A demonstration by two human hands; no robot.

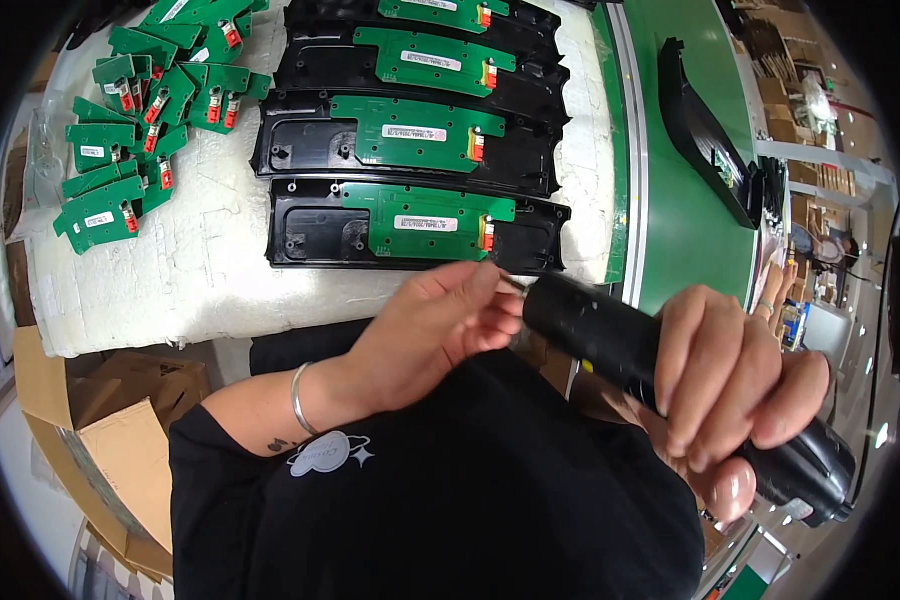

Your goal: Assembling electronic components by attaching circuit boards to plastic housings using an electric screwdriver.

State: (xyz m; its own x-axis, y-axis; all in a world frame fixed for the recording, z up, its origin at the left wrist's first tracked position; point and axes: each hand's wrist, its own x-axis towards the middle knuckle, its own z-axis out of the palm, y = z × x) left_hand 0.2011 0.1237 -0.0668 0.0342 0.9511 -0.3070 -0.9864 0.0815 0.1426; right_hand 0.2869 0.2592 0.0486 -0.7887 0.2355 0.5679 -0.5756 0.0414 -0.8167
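Observation:
My right hand [725, 375] is wrapped round a black electric screwdriver [595, 325], which is tilted with its bit toward the upper left. Thumb and forefinger of my left hand [435, 325] are pinched together at the tip of that bit. Whatever lies between them is too small to make out. Just beyond my left fingertips is the nearest long black plastic housing [315, 235], with a green circuit board [390, 235] lying in it. That board carries a white label and a red-and-white connector at its right end.
Several more housings with boards, such as one black housing [305, 140], line up behind. Loose green boards [100, 190] are heaped at the left on the white foam surface [210, 270]. Another black housing [705, 150] lies on the green bench [670, 240]. Cardboard boxes [125, 450] stand lower left.

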